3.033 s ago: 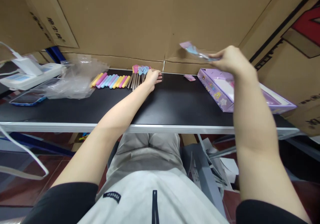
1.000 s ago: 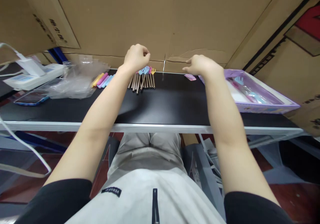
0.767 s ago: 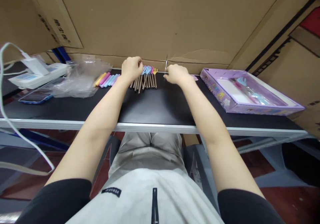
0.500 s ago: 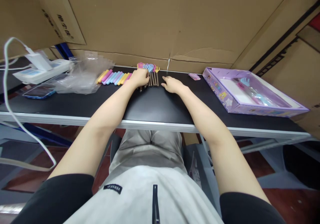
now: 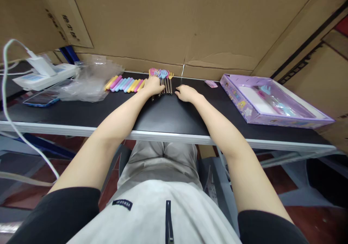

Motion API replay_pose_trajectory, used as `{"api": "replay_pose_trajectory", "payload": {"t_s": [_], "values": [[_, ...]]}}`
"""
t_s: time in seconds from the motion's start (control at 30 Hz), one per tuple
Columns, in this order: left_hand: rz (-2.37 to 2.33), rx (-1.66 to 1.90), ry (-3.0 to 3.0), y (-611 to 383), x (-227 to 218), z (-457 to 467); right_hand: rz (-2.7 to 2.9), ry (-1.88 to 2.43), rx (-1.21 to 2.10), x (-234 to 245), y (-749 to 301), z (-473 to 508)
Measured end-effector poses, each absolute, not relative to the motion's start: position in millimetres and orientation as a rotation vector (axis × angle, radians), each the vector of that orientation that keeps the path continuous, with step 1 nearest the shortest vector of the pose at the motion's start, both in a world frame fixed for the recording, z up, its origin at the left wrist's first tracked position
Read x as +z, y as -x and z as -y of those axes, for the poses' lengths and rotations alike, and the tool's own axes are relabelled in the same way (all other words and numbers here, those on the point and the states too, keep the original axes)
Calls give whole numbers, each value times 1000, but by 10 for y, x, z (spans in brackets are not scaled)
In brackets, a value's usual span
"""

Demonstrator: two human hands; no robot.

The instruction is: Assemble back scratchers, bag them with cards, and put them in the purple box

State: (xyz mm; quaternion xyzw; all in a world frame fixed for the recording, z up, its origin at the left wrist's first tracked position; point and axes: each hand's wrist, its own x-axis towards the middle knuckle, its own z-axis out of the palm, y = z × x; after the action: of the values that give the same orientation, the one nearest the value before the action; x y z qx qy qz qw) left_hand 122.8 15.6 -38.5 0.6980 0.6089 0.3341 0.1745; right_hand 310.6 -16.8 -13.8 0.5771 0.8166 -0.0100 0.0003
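L hand (image 5: 154, 86) now down on claw-headed rods (image 5: 163, 74), was above 1 s ago; hides some, grip can't tell. R hand (image 5: 187, 92) moved in from pink card (image 5: 211, 84) to just R of rods, fingers bent, part-open. L of rods: coloured sticks (image 5: 126, 85), then plastic bags (image 5: 89, 79). Well R: purple box (image 5: 236, 99).

The grip of the left hand (image 5: 153, 86) is laid over the metal shafts of claw-headed rods (image 5: 163, 73); whatever is held beneath is hidden. The grip of the right hand (image 5: 186, 92) is placed just beside them at the tabletop (image 5: 174, 117), fingers slightly parted. Coloured handles (image 5: 128, 85) are lined up leftward, near clear bags (image 5: 91, 81). Rightward, a clear packet (image 5: 281, 102) is contained in a purple box (image 5: 288, 121).
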Motion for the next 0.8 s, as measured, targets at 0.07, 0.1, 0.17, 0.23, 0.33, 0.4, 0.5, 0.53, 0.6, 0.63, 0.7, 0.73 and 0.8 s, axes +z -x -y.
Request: {"api": "replay_pose_trajectory", "payload": {"t_s": [0.07,0.1,0.17,0.23,0.33,0.4,0.5,0.53,0.6,0.63,0.7,0.73,0.8], "values": [[-1948,597,-2196,-1262,-288,-75,-2595,-1863,-71,-138,-3101,158],[-1997,545,-2218,-1279,-246,-40,-2617,-1898,-99,-140,-3098,151],[-2014,512,-2281,-1306,-190,7,-2681,-1978,-181,-149,-3089,130],[-1974,568,-2346,-1320,-177,14,-2779,-2066,-310,-167,-3074,93],[-1818,724,-2450,-1320,-225,-50,-2945,-2211,-691,-203,-3034,28],[-1648,835,-2531,-1322,-284,-123,-2936,-2333,-1169,-213,-2998,11],[-1360,954,-2654,-1352,-364,-222,-2635,-2457,-1935,-181,-2953,52],[-1283,968,-2684,-1367,-378,-242,-2522,-2471,-2115,-160,-2944,76],[-1193,958,-2716,-1384,-371,-254,-2351,-2465,-2370,-115,-2940,119],[-1187,946,-2716,-1375,-347,-247,-2288,-2453,-2465,-97,-2943,132],[-1277,945,-2670,-1299,-264,-214,-2204,-2437,-2599,-74,-2955,133],[-1380,962,-2618,-1225,-209,-194,-2182,-2433,-2642,-70,-2964,123],[-1686,1013,-2447,-1014,-100,-160,-2165,-2440,-2684,-74,-2982,95]]}}
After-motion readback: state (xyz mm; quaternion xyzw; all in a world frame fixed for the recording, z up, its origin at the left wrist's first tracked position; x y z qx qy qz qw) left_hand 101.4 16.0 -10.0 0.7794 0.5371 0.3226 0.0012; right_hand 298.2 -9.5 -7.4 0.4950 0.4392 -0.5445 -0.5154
